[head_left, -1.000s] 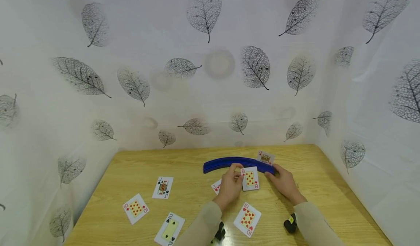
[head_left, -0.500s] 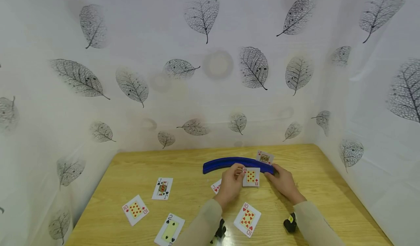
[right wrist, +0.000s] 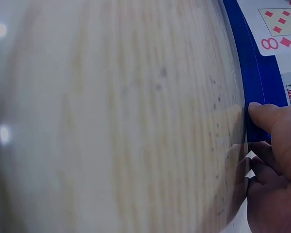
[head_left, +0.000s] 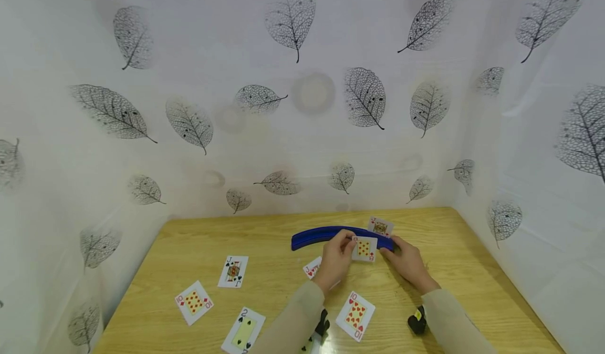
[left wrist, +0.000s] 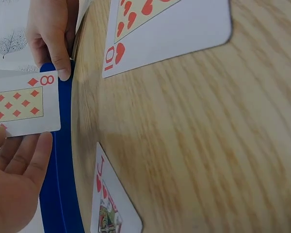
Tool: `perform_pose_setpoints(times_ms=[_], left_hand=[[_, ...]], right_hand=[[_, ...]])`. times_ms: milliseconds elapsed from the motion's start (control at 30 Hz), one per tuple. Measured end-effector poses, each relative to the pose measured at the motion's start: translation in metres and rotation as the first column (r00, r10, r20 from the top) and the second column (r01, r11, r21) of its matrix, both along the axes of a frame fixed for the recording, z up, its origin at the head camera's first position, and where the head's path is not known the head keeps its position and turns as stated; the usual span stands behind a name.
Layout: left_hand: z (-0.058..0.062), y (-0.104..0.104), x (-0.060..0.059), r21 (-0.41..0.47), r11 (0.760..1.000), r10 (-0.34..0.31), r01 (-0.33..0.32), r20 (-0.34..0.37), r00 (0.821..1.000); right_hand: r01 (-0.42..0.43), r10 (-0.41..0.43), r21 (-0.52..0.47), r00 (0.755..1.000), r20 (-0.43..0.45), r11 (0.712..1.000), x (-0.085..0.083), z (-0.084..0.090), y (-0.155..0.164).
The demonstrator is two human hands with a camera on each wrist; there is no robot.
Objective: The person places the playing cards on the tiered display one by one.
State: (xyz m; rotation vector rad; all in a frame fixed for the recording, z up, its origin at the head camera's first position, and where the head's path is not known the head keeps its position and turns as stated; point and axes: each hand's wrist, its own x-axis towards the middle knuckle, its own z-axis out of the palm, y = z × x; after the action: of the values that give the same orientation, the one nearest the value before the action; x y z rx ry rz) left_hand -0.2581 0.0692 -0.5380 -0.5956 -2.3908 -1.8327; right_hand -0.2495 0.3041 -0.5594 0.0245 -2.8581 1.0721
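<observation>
My left hand pinches the eight of diamonds by its left edge, thumb on the face and fingers behind. The card is raised face toward me and overlaps the front of the curved blue card holder. With thumb in front and fingers behind, my right hand grips the holder's right end. A jack with a red suit mark stands in the holder near that end. In the left wrist view, the eight of diamonds lies across the blue holder, just beside my right thumb.
Face up on the wooden table lie a jack of hearts, partly behind my left hand, a ten of hearts, a jack of spades, a ten of diamonds and a two of spades. A leaf-print curtain surrounds the table.
My left hand has moved slightly up and to the right, carrying the eight of diamonds closer to the blue holder's right part. My right hand keeps its grip on the holder.
</observation>
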Motion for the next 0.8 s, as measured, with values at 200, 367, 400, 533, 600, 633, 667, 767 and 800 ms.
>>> perform_pose_setpoints(times_ms=[200, 367, 400, 533, 600, 633, 667, 767, 800], left_hand=[[0.002, 0.004, -0.005, -0.033, 0.999, 0.033, -0.036, -0.08, 0.996], [0.004, 0.007, -0.008, -0.044, 0.998, 0.036, -0.041, -0.095, 0.995], [0.005, 0.008, -0.009, -0.044, 0.998, 0.036, -0.04, -0.089, 0.995], [0.005, 0.013, -0.012, -0.056, 0.998, 0.033, -0.037, -0.079, 0.996], [0.005, 0.015, -0.014, -0.055, 0.998, 0.029, -0.033, -0.075, 0.997], [0.006, 0.016, -0.015, -0.056, 0.998, 0.026, -0.03, -0.076, 0.997], [0.006, 0.017, -0.015, -0.056, 0.998, 0.023, -0.028, -0.074, 0.997], [0.006, 0.02, -0.017, -0.052, 0.998, 0.024, -0.029, -0.093, 0.995], [0.006, 0.02, -0.017, -0.052, 0.998, 0.026, -0.032, -0.101, 0.995]], right_hand=[[-0.001, 0.001, -0.001, 1.0, -0.02, 1.0, 0.0, -0.002, 0.001], [-0.004, 0.004, -0.008, 0.999, -0.04, 1.0, -0.001, -0.002, 0.001], [-0.005, 0.004, -0.008, 0.999, -0.042, 1.0, -0.001, -0.002, 0.001], [-0.008, 0.007, -0.005, 0.999, -0.038, 1.0, 0.0, -0.001, 0.001], [-0.007, 0.007, -0.004, 0.999, -0.035, 1.0, 0.0, -0.001, 0.001], [-0.006, 0.006, -0.005, 0.999, -0.034, 1.0, 0.001, 0.0, 0.001], [-0.005, 0.005, -0.005, 0.999, -0.033, 1.0, 0.001, 0.0, 0.001], [-0.004, 0.004, -0.006, 0.999, -0.033, 1.0, 0.0, -0.001, 0.001], [-0.003, 0.003, -0.007, 0.999, -0.033, 1.0, 0.0, -0.001, 0.001]])
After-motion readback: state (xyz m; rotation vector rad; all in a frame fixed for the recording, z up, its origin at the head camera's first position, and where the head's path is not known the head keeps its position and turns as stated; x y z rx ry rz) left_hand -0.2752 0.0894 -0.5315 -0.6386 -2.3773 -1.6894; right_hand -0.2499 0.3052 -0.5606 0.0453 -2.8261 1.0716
